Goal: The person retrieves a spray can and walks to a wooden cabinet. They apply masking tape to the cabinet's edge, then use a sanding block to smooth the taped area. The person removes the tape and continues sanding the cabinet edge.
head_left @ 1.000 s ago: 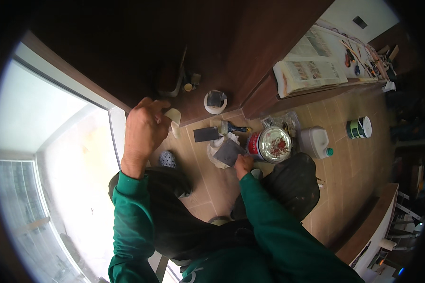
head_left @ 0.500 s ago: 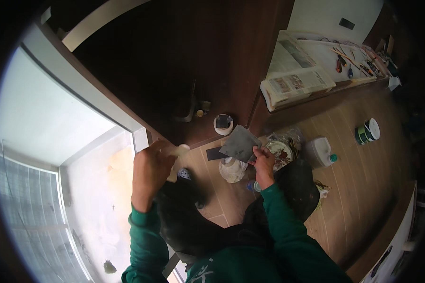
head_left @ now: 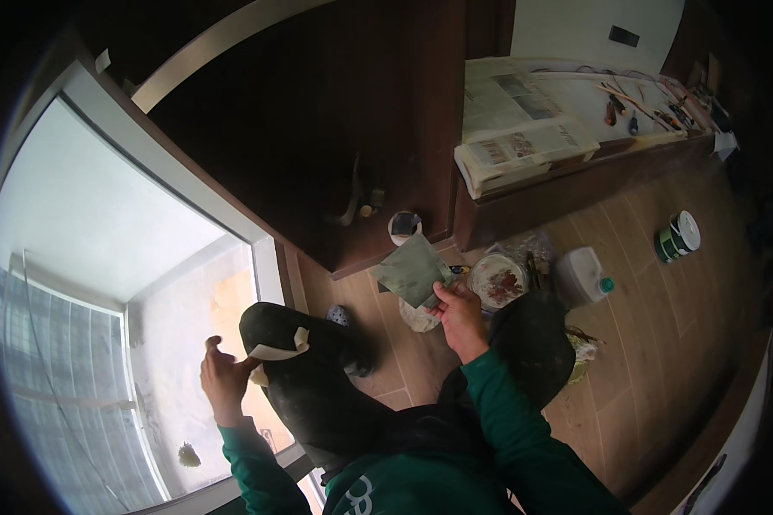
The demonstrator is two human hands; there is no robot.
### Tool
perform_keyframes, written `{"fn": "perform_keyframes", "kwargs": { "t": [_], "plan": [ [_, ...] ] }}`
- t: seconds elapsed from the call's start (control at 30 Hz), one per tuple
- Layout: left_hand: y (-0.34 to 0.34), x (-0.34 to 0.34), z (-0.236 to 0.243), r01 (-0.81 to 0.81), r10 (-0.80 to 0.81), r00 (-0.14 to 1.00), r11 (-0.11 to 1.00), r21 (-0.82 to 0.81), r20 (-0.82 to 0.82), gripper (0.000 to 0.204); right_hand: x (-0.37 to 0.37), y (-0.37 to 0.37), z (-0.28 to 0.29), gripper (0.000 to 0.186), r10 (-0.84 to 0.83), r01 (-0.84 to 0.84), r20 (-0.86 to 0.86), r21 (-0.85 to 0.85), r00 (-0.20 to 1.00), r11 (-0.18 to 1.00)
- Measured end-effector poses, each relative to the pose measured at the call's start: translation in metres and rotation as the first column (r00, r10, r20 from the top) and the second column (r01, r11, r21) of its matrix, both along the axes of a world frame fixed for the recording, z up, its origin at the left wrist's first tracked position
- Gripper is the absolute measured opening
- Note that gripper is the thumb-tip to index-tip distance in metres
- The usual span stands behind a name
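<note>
My left hand (head_left: 224,383) is out at the left by the window opening, thumb and fingers spread apart. At the tip of its thumb is a curled, cream-coloured strip (head_left: 276,351), like masking tape, over my left knee. Whether it clings there or is coming loose is unclear. My right hand (head_left: 460,322) pinches a grey-green square sheet of sandpaper (head_left: 414,269) by its lower right corner, held up over the floor. Beneath the sheet, partly covered, lies a whitish crumpled bundle (head_left: 419,316). A round tub (head_left: 500,283) with reddish-brown residue is right of the sheet.
A translucent jug with a green cap (head_left: 583,276) and a dark green-and-white bucket (head_left: 678,237) stand on the wood floor. A white roll (head_left: 404,227) sits by the dark panel. Newspaper (head_left: 531,143) and several hand tools (head_left: 631,118) lie on the ledge. A white frame (head_left: 267,270) borders the opening.
My left hand has moved down and left, its fingers spreading, with the cream strip trailing right of it. My right hand has shifted slightly left and down with the sandpaper.
</note>
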State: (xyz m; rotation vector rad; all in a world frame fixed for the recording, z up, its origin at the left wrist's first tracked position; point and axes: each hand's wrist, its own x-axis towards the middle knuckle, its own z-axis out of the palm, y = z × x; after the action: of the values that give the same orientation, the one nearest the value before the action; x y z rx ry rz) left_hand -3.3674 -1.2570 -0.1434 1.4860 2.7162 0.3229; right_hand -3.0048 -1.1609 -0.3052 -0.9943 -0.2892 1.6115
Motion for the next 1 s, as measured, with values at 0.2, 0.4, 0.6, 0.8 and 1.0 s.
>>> {"fn": "perform_keyframes", "kwargs": {
  "t": [0.2,0.4,0.6,0.8,1.0],
  "plan": [
    [-0.024,0.04,0.047,0.086,-0.149,0.976,0.934,0.347,0.157,0.044,-0.001,-0.016,0.016,0.015,0.023,-0.023,-0.004,0.037,1.0,0.999],
    [0.013,0.117,0.017,0.092,-0.437,0.658,0.854,0.511,0.612,0.023,-0.003,-0.028,0.027,0.013,0.026,-0.031,0.056,0.088,0.998,0.996],
    [0.052,0.168,-0.024,0.018,-0.294,0.265,0.954,0.3,0.918,0.022,-0.007,-0.051,0.071,0.028,-0.017,0.006,0.164,0.07,0.986,0.998],
    [0.062,0.176,-0.055,-0.151,-0.418,0.041,0.895,0.42,0.907,0.011,0.012,-0.053,0.068,0.024,-0.094,0.081,0.171,0.086,0.981,0.993],
    [0.083,0.157,-0.063,-0.359,-0.511,0.14,0.772,0.524,0.848,0.013,0.053,-0.028,0.046,0.013,-0.309,0.305,0.243,0.054,0.92,0.951]
  ]
}}
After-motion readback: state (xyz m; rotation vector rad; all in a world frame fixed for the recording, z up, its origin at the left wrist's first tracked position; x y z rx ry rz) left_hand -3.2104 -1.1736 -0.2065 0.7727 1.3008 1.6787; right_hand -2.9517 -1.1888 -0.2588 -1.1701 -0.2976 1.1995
